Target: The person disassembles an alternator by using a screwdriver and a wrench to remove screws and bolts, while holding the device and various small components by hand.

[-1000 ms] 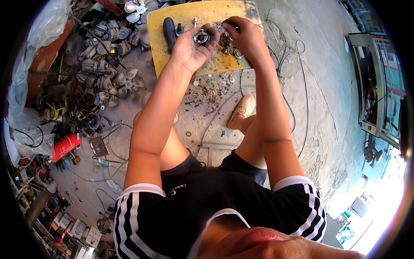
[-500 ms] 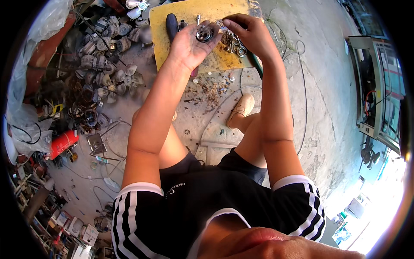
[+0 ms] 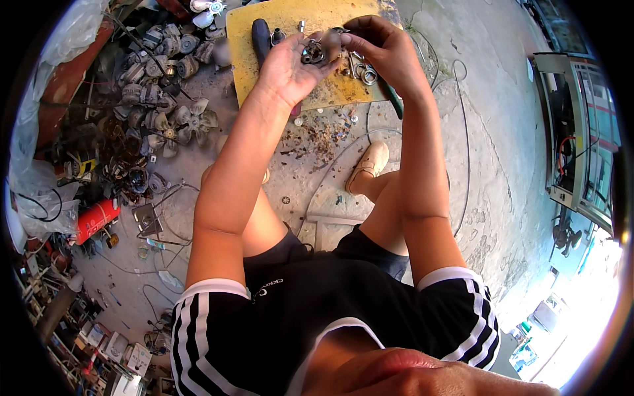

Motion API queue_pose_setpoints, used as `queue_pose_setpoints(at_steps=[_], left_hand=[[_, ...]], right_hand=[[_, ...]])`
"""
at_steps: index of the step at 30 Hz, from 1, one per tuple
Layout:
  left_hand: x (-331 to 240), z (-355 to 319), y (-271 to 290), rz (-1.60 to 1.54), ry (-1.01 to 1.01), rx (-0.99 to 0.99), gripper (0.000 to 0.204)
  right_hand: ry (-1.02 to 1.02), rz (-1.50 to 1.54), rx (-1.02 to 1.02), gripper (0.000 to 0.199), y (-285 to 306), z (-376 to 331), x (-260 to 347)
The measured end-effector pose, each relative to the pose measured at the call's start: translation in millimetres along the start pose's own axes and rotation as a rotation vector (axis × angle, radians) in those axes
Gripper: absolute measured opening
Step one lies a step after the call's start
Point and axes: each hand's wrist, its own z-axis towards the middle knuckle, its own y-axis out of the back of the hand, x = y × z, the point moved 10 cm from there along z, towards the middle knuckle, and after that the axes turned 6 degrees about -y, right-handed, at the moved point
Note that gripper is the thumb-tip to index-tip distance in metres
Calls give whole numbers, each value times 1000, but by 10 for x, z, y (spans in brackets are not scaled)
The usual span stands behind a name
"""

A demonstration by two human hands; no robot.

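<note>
My left hand point(image 3: 290, 66) is palm up and cups a small round metal motor part point(image 3: 313, 51). My right hand point(image 3: 383, 53) reaches across from the right, its fingertips pinching at the top edge of that part. Both hands hover above a yellow board point(image 3: 277, 26) lying on the concrete floor. A dark-handled tool point(image 3: 261, 38) and several small metal rings and screws point(image 3: 364, 71) rest on the board. A green-handled tool point(image 3: 394, 104) pokes out below my right wrist.
A heap of small fan motors and grey fan blades point(image 3: 168, 122) covers the floor at the left, beside a red cylinder point(image 3: 96, 221). Metal scraps point(image 3: 320, 135) litter the ground before the board. My foot in a pale sandal point(image 3: 370, 164) is below. An open cabinet point(image 3: 578, 138) stands right.
Both hands have stayed together on the metal part, my right fingers shifting slightly onto its top edge. The view has tilted a little, sliding the board and hands upward.
</note>
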Motion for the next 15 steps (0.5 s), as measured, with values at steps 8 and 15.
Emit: queue_pose_setpoints(at_steps=[8,15], left_hand=[[-23,53,83,-171,21,-93,23],[-12,24,50,-147,22,-48,21]], right_hand=[[101,-851,8,23,-158,-279,-163],[83,-673,-141,22,78,-217,-74]])
